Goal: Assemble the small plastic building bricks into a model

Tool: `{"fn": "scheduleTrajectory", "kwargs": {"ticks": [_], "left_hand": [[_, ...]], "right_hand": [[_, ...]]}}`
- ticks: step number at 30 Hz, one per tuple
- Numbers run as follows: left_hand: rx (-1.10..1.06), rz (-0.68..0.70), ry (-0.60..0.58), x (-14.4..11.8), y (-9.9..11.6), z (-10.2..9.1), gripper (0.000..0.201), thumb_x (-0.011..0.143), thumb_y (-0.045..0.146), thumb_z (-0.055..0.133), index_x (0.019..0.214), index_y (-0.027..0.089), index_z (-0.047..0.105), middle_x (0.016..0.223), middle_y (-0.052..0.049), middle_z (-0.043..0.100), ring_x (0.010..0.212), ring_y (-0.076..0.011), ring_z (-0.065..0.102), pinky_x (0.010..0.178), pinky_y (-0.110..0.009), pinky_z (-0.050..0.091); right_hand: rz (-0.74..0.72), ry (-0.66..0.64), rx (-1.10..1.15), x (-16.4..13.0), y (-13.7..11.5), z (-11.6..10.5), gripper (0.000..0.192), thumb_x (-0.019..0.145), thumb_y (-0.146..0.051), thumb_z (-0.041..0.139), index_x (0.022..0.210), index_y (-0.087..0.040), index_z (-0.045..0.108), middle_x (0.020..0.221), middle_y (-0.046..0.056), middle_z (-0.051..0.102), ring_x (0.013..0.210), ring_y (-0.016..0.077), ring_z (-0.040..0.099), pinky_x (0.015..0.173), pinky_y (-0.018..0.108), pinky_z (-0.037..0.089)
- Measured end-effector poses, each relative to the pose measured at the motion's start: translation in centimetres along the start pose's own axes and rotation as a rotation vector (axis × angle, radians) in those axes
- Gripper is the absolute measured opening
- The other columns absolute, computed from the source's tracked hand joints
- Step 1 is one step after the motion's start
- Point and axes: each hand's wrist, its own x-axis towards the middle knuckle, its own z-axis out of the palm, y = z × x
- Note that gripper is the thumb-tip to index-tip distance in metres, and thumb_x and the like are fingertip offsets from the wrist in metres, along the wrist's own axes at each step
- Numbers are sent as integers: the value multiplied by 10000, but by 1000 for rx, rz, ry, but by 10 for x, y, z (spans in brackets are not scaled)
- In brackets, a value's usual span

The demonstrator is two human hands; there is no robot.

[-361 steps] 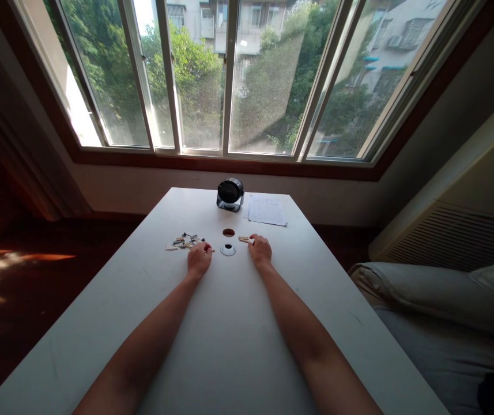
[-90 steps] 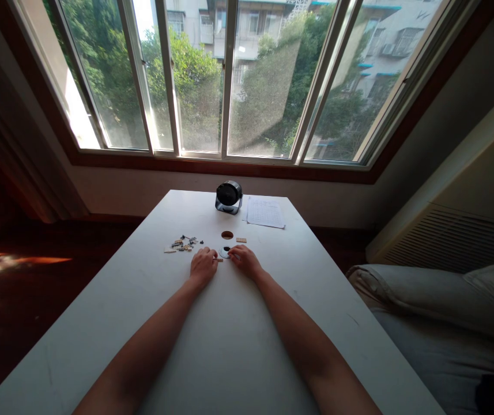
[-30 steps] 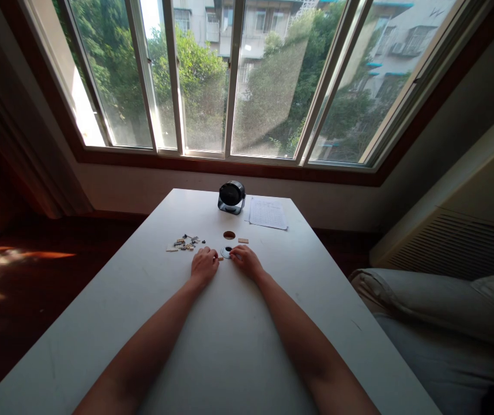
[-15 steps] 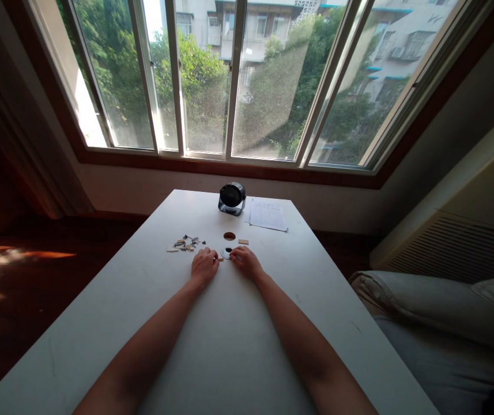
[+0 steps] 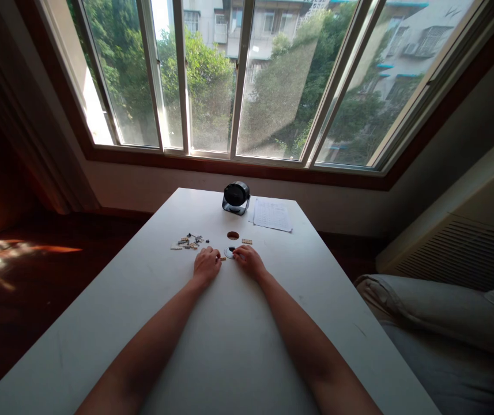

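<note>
My left hand (image 5: 207,265) rests on the white table with its fingers curled together. A small tan block (image 5: 223,259) sticks out from its fingertips. Just right of it my right hand (image 5: 250,262) is closed, its fingertips at the right side of a white round disc (image 5: 227,254) with a dark middle. Whether those fingertips hold anything is too small to tell. Beyond the right hand lies a tan studded piece (image 5: 247,241). A loose pile of small tan, grey and black pieces (image 5: 188,242) is spread to the left, beyond my left hand.
A round hole (image 5: 233,235) opens in the white table (image 5: 229,346) beyond the disc. Near the far edge stand a small black fan (image 5: 236,197) and printed sheets of paper (image 5: 272,215). Windows rise behind; a grey cushioned seat (image 5: 437,294) stands at the right.
The whole view has shifted slightly, so things appear a little further right. Both hands stay in nearly the same place beside the disc and the tan block.
</note>
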Motion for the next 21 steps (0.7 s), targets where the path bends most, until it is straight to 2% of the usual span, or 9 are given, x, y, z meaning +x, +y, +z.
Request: {"fn": "scheduleTrajectory", "kwargs": {"ticks": [21], "left_hand": [[5, 34, 20, 1, -2, 4, 137, 882, 239, 506, 927, 220, 634, 1001, -75, 581, 986, -215, 482, 848, -328, 347]], "right_hand": [[0, 20, -10, -1, -3, 0, 117, 888, -232, 613, 957, -236, 707, 976, 38, 668, 976, 186, 578, 901, 297, 432]]}}
